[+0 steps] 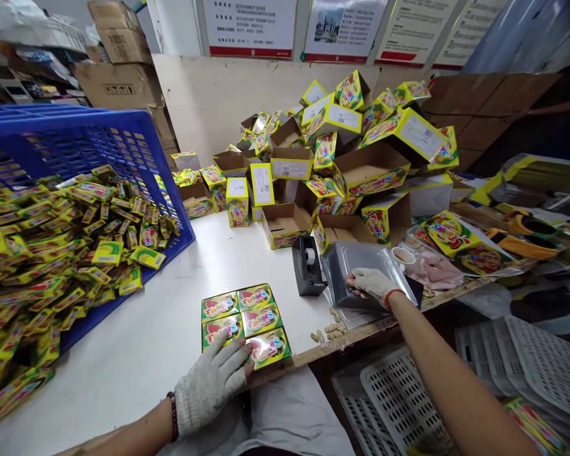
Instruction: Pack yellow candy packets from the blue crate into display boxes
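Observation:
My left hand (213,380), in a white knit glove, lies with its fingers stretched over the near side of a block of small candy boxes (261,318). These green and yellow boxes sit side by side in two columns at the table's front edge. My right hand (373,284), gloved with the fingertips showing, is closed at the top of a stack of clear plastic bags (356,253), its fingers pinching the film. Just left of the stack stands a black tape dispenser (308,272) with a roll in it.
A blue crate (171,183) full of small candy boxes stands on the left. Open display cartons (285,225) are heaped along the back of the white table (171,316). Peanuts (335,328) lie near the front edge. White plastic baskets (399,392) sit below, right.

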Action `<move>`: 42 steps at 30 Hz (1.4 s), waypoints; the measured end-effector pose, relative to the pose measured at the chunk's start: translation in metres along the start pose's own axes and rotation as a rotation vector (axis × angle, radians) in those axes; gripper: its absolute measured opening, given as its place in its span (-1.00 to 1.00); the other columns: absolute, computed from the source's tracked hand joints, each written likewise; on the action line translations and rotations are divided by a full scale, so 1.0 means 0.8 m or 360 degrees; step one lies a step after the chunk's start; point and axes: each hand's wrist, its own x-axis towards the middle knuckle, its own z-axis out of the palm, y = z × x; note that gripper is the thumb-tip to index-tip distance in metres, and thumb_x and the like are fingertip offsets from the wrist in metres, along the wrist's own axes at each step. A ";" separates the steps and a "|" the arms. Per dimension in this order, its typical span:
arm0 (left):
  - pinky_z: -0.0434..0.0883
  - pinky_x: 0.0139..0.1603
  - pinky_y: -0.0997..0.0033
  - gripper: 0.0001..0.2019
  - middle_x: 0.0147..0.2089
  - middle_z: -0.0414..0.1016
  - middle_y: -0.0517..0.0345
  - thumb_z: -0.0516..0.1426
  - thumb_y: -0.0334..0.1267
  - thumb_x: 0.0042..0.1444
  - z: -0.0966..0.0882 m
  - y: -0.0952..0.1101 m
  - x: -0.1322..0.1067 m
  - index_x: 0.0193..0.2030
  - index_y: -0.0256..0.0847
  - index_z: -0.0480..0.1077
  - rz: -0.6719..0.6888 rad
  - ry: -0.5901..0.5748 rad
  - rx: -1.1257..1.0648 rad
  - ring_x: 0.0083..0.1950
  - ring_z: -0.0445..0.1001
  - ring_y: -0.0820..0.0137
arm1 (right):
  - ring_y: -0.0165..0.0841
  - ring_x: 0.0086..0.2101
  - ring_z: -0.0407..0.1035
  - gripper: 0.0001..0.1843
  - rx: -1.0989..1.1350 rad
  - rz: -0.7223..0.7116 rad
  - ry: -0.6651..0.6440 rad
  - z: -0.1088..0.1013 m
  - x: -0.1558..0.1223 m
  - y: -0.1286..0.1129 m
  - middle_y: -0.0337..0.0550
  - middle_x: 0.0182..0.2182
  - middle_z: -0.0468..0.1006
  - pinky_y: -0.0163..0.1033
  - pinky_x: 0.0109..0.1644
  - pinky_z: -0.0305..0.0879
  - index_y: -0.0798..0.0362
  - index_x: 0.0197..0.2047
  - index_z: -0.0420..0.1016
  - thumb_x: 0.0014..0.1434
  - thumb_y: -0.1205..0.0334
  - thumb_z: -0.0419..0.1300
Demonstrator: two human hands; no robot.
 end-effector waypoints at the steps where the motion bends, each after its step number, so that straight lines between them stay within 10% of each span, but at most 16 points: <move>1: 0.00 0.43 -0.19 -0.76 0.15 0.51 0.00 0.05 -0.38 0.33 0.000 0.000 0.000 0.10 -0.19 0.36 -0.0003 0.0003 -0.0003 0.19 0.42 0.22 | -0.52 -0.63 0.27 -0.84 0.0008 0.0018 -0.0013 -0.001 0.000 0.000 -0.33 -0.64 0.35 -0.48 -0.61 0.13 0.06 -0.46 0.36 -0.04 0.27 0.29; 20: -0.10 0.49 -0.14 -0.65 0.12 0.55 0.01 -0.01 -0.54 0.23 -0.005 -0.004 0.006 0.09 -0.25 0.38 0.0001 -0.0061 -0.0081 0.18 0.43 0.23 | -0.44 -0.60 0.33 -0.87 -0.0059 0.0052 -0.0010 0.000 0.007 -0.005 -0.28 -0.64 0.38 -0.39 -0.53 0.22 0.06 -0.46 0.36 0.07 0.30 0.24; 27: -0.08 0.49 -0.10 -0.70 0.12 0.55 0.01 0.01 -0.42 0.26 -0.010 -0.002 0.008 0.09 -0.23 0.39 -0.0060 -0.0112 -0.0208 0.19 0.42 0.22 | -0.30 -0.21 0.42 -0.86 -0.0364 -0.0474 0.0390 0.016 -0.049 0.014 -0.11 -0.27 0.56 -0.28 -0.12 0.31 0.05 -0.24 0.49 0.23 0.20 0.13; 33: 0.15 0.43 -0.06 -0.73 0.16 0.50 -0.05 0.05 -0.24 0.31 -0.040 0.011 0.037 0.09 -0.19 0.40 -0.0459 -0.0255 -0.0528 0.21 0.41 0.19 | -0.34 -0.22 0.44 -0.68 -0.1066 -0.0643 -0.0233 0.073 -0.081 0.060 -0.07 -0.22 0.58 -0.31 -0.11 0.30 0.10 -0.18 0.58 0.23 0.45 0.00; 42: 0.49 0.14 0.23 -0.72 0.19 0.50 -0.02 0.09 -0.29 0.31 -0.044 0.070 0.096 0.13 -0.08 0.43 -0.1010 0.0116 -0.1071 0.19 0.48 0.26 | -0.24 -0.23 0.43 -0.85 -0.1248 -0.0629 -0.0473 0.091 -0.049 0.052 0.02 -0.27 0.56 -0.25 -0.17 0.21 0.11 -0.35 0.57 0.07 0.49 0.19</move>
